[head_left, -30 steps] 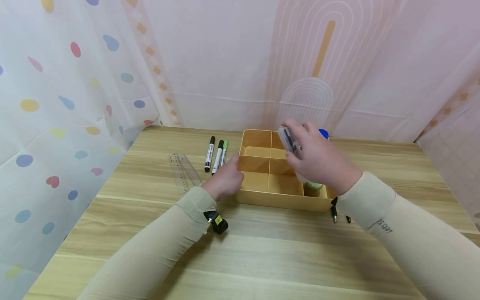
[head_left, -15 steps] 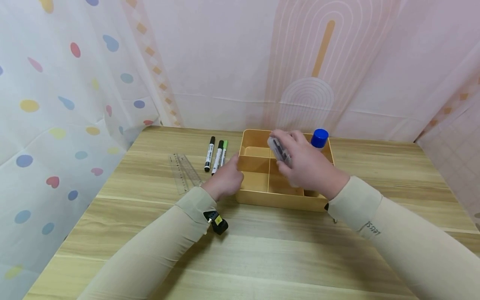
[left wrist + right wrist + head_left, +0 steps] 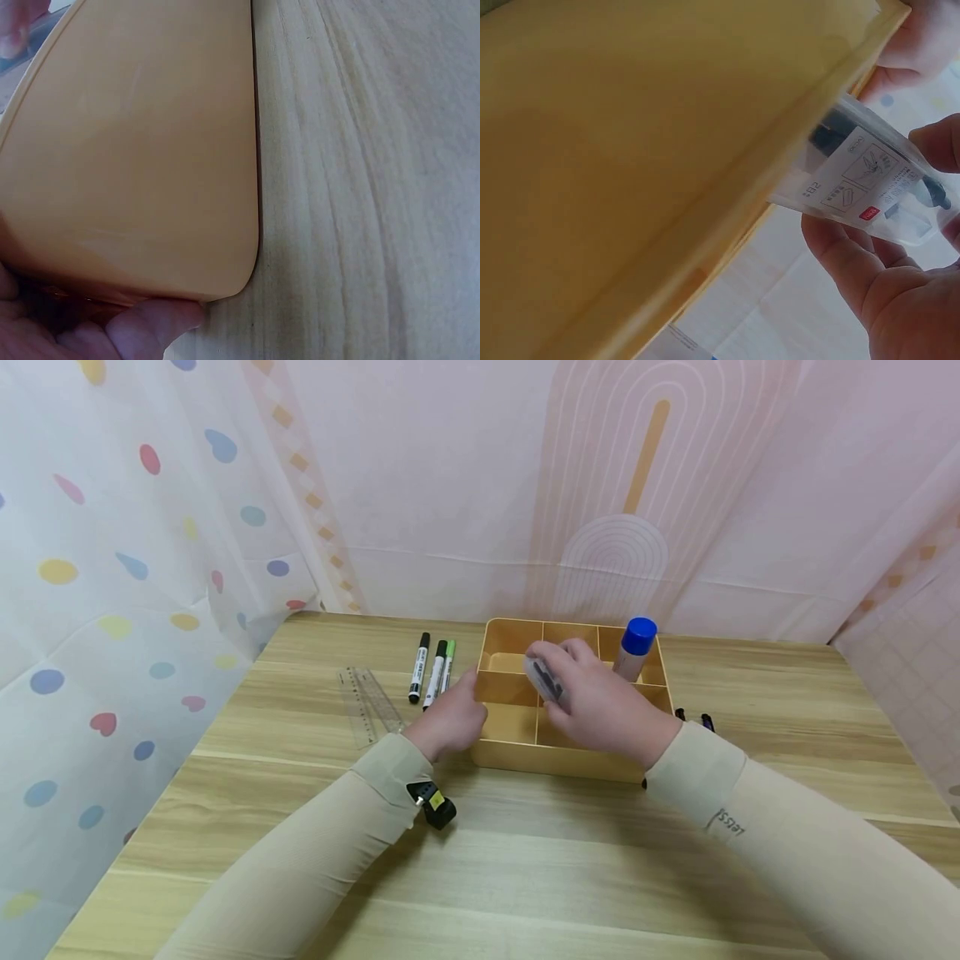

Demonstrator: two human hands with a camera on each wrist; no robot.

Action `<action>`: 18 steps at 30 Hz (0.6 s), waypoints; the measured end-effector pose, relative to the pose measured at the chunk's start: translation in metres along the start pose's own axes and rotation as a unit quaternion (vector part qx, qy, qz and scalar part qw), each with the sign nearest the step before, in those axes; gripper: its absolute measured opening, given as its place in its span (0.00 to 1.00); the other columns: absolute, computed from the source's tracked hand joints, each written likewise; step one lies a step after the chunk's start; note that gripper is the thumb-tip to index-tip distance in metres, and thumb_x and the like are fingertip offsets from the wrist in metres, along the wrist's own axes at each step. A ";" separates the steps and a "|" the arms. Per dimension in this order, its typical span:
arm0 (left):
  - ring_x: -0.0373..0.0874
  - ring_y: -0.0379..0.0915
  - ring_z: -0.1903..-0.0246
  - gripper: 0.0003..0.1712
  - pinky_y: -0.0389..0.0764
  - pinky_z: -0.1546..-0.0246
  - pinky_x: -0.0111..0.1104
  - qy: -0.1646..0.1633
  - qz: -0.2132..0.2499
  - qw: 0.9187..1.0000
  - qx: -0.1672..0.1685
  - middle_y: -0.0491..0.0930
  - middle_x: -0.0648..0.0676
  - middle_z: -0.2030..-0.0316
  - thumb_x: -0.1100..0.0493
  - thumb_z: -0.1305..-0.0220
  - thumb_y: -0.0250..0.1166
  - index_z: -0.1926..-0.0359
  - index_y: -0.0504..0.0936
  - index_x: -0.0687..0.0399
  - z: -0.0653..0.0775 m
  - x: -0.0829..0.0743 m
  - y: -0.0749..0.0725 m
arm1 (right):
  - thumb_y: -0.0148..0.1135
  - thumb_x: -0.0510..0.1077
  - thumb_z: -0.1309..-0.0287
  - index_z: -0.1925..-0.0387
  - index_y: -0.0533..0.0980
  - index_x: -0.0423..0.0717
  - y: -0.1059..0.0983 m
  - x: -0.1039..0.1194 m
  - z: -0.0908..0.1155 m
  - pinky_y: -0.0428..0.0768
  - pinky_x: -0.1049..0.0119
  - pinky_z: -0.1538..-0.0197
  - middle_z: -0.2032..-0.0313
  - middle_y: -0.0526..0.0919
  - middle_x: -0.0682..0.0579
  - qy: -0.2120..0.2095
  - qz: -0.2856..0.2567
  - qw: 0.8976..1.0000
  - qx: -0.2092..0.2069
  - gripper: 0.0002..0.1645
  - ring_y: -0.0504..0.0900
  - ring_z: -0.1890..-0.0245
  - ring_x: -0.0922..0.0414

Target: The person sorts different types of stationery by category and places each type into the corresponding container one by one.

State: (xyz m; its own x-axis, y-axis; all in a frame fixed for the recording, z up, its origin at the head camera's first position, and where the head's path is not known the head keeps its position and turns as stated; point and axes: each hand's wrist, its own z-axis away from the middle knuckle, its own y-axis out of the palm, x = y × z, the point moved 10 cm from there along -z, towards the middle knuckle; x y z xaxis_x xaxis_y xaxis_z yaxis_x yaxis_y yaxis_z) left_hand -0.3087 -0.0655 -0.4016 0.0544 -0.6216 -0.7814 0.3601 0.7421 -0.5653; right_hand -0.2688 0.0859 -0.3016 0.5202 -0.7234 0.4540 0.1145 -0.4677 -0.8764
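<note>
Shifted leftward since a second ago, the right hand [image 3: 600, 702] pinches a clear plastic case [image 3: 543, 679] over the middle of the yellow divided organizer [image 3: 558, 760] — the left hand [image 3: 454, 717] grips its left end, near three markers [image 3: 435, 675].

The head view looks forward and down at the tray [image 3: 555, 760], which both wrist views share from close beside.

Upside-down lettering on the right sleeve [image 3: 783, 835] seems to read "Letss". Print on the clear plastic case's [image 3: 892, 187] label [image 3: 859, 176], its red logo [image 3: 869, 213] and the black-capped marker [image 3: 419, 668] is too small to read.
</note>
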 end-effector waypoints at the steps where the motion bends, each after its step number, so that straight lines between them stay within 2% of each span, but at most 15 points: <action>1: 0.56 0.62 0.25 0.43 0.63 0.24 0.54 0.002 -0.001 1.000 0.000 0.66 0.61 0.23 0.68 0.27 0.44 0.15 0.44 0.50 0.000 0.000 0.000 | 0.66 0.38 0.34 0.27 0.64 0.54 0.001 0.000 0.000 0.88 0.46 0.49 0.39 0.72 0.38 0.001 0.000 1.000 0.001 0.38 0.80 0.46 0.43; 8: 0.56 0.65 0.28 0.43 0.66 0.27 0.53 0.005 -0.007 1.000 -0.003 0.67 0.62 0.24 0.68 0.28 0.44 0.15 0.44 0.51 0.000 -0.001 -0.001 | 0.68 0.38 0.35 0.26 0.63 0.54 0.010 -0.005 0.001 0.89 0.48 0.51 0.37 0.71 0.39 0.007 -0.006 1.000 0.020 0.39 0.80 0.46 0.43; 18: 0.57 0.66 0.28 0.43 0.67 0.27 0.54 0.002 -0.009 1.000 -0.002 0.67 0.62 0.24 0.68 0.27 0.45 0.15 0.43 0.50 -0.001 0.000 0.000 | 0.68 0.38 0.35 0.29 0.65 0.53 0.017 -0.006 0.003 0.88 0.48 0.48 0.40 0.72 0.39 0.000 -0.002 1.000 0.027 0.37 0.80 0.46 0.44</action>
State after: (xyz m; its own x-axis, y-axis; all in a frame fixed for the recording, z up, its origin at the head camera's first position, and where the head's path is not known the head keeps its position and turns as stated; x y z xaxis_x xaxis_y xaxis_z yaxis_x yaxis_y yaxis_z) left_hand -0.3094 -0.0654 -0.4017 0.0448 -0.6335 -0.7725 0.3564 0.7325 -0.5800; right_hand -0.2680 0.0838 -0.3198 0.5200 -0.7214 0.4573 0.1626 -0.4420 -0.8821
